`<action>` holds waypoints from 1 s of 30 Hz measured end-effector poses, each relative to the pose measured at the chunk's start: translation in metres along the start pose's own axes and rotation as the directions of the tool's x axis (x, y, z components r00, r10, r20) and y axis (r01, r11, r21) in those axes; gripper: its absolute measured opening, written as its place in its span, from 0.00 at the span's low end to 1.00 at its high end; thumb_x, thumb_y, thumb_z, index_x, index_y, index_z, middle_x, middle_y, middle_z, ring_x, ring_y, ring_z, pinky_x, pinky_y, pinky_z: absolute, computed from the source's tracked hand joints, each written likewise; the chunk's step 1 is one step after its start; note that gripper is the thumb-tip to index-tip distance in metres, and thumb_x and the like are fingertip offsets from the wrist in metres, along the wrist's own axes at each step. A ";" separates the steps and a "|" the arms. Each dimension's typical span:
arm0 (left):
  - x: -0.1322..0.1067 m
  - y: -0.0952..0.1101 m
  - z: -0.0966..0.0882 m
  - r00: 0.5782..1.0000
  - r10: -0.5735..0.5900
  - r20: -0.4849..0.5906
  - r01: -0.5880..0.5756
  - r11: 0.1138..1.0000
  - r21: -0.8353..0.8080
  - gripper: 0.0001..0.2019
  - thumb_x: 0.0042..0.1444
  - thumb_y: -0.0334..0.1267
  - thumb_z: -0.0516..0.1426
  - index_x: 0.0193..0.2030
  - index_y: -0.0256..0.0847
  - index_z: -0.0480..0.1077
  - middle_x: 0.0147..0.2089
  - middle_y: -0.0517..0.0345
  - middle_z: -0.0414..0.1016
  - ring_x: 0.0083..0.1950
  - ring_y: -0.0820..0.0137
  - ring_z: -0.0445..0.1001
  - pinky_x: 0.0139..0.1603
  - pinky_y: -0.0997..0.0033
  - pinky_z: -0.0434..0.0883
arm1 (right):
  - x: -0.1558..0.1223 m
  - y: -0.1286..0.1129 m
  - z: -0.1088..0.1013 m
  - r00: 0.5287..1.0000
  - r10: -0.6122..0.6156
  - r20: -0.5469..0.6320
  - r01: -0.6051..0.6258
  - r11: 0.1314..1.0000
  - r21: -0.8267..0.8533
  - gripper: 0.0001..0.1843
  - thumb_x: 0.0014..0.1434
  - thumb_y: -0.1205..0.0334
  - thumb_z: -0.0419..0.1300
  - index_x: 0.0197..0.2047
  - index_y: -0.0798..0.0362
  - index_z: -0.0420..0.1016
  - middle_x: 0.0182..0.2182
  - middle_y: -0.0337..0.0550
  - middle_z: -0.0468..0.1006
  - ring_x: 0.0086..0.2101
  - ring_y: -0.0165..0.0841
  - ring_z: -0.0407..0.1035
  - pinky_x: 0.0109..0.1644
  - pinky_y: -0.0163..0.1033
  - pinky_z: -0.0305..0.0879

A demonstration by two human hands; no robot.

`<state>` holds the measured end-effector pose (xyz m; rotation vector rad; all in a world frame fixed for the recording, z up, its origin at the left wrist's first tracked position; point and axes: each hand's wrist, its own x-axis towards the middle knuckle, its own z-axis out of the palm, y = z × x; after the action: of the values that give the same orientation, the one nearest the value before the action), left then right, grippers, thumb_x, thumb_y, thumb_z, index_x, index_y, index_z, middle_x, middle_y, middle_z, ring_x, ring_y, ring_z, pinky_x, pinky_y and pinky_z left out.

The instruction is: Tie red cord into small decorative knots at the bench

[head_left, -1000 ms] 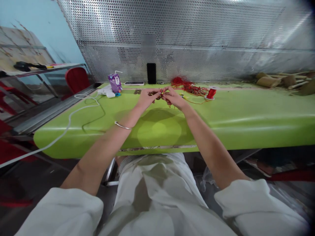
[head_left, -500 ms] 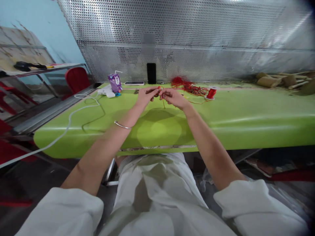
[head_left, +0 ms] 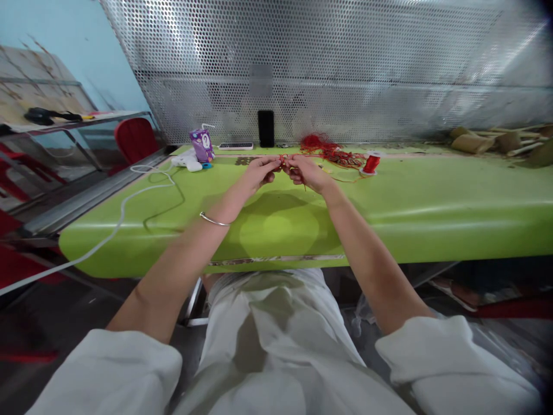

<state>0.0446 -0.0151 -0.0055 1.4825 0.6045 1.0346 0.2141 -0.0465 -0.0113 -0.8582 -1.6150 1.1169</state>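
Note:
Both hands meet over the far half of the green-covered table [head_left: 415, 196]. My left hand [head_left: 260, 172] is closed in a pinch on a thin red cord [head_left: 283, 159]. From the other side my right hand [head_left: 306, 172] pinches the same cord, its fingertips nearly touching those of the left. Short ends of cord stick out by the fingers; the exact shape between the fingertips is too small to make out. Just beyond my right hand lies a tangled heap of red cords [head_left: 334, 153], and a spool of red thread [head_left: 371, 163] stands to its right.
A purple drink carton [head_left: 202, 146] with a straw stands at the left beside a white device [head_left: 189, 160], near a white cable [head_left: 122, 214]. A black phone [head_left: 266, 129] leans against the perforated metal panel [head_left: 345, 69]. Several coin-like discs [head_left: 246, 161] lie left of the hands. Wooden pieces [head_left: 470, 142] lie far right.
The hanging cord end has swung from between the hands to below my right fingers. My left hand has shifted slightly, baring more of the discs behind it. Both hands still pinch the cord.

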 end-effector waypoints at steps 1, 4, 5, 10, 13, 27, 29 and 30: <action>0.000 0.000 0.000 1.000 -0.018 0.008 0.018 1.000 -0.024 0.05 0.57 0.27 0.60 0.34 0.38 0.78 0.28 0.61 0.71 0.21 0.82 0.61 0.22 0.79 0.58 | 0.000 0.000 0.000 1.000 0.007 0.006 -0.007 1.000 0.008 0.12 0.64 0.59 0.51 0.28 0.50 0.59 0.23 0.34 0.55 0.20 0.26 0.44 0.23 0.33 0.41; 0.000 0.000 -0.001 0.998 -0.057 0.036 0.060 0.995 -0.082 0.06 0.56 0.26 0.60 0.36 0.38 0.78 0.28 0.62 0.71 0.21 0.83 0.62 0.22 0.81 0.59 | -0.001 -0.001 0.003 0.999 0.035 0.017 -0.035 0.999 -0.005 0.14 0.65 0.60 0.48 0.26 0.50 0.57 0.21 0.34 0.53 0.20 0.27 0.44 0.23 0.34 0.40; 0.000 0.000 -0.001 0.997 -0.062 0.045 0.065 0.994 -0.088 0.06 0.56 0.26 0.60 0.36 0.38 0.78 0.28 0.62 0.71 0.21 0.83 0.63 0.22 0.81 0.59 | -0.001 -0.002 0.004 0.999 0.044 0.020 -0.044 0.999 -0.018 0.15 0.65 0.60 0.48 0.26 0.50 0.57 0.21 0.34 0.54 0.20 0.27 0.45 0.23 0.34 0.41; 0.001 -0.002 -0.002 0.996 -0.035 0.087 0.042 0.996 -0.081 0.09 0.56 0.25 0.60 0.41 0.38 0.79 0.26 0.62 0.71 0.21 0.83 0.62 0.22 0.82 0.59 | -0.003 -0.006 0.008 0.998 0.067 -0.015 -0.069 0.993 -0.094 0.17 0.66 0.61 0.48 0.24 0.51 0.56 0.22 0.36 0.57 0.21 0.27 0.50 0.24 0.33 0.45; 0.000 -0.002 -0.001 0.996 -0.022 0.085 0.028 0.997 -0.075 0.09 0.56 0.25 0.60 0.41 0.38 0.79 0.26 0.63 0.70 0.20 0.83 0.60 0.21 0.82 0.57 | -0.004 -0.007 0.008 0.996 0.046 -0.073 -0.055 0.991 -0.120 0.17 0.66 0.57 0.50 0.25 0.51 0.58 0.23 0.37 0.60 0.22 0.27 0.54 0.24 0.33 0.49; 0.004 -0.005 -0.003 0.999 0.025 -0.025 -0.022 0.993 0.119 0.08 0.57 0.27 0.58 0.42 0.38 0.77 0.32 0.59 0.74 0.22 0.83 0.62 0.21 0.81 0.57 | 0.004 0.003 -0.005 0.934 -0.173 -0.312 0.103 0.968 -0.228 0.19 0.64 0.43 0.52 0.30 0.49 0.62 0.32 0.41 0.71 0.33 0.30 0.68 0.35 0.35 0.66; 0.005 -0.006 -0.003 0.999 0.034 -0.034 -0.028 0.987 0.160 0.10 0.57 0.27 0.58 0.43 0.38 0.77 0.34 0.58 0.75 0.25 0.81 0.66 0.21 0.82 0.57 | 0.006 0.004 -0.009 0.897 -0.218 -0.384 0.135 0.963 -0.232 0.19 0.64 0.44 0.52 0.30 0.49 0.62 0.32 0.40 0.71 0.32 0.29 0.69 0.34 0.34 0.66; 0.005 -0.006 -0.003 0.998 0.043 -0.043 -0.034 0.984 0.177 0.10 0.57 0.27 0.58 0.44 0.38 0.77 0.34 0.57 0.76 0.26 0.81 0.67 0.21 0.82 0.57 | 0.007 0.005 -0.011 0.880 -0.230 -0.416 0.142 0.962 -0.231 0.18 0.65 0.44 0.52 0.31 0.49 0.62 0.32 0.40 0.71 0.32 0.29 0.69 0.34 0.34 0.66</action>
<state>0.0458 -0.0080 -0.0100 1.6336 0.7182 1.0698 0.2221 -0.0355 -0.0122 -0.9771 -1.3994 0.5785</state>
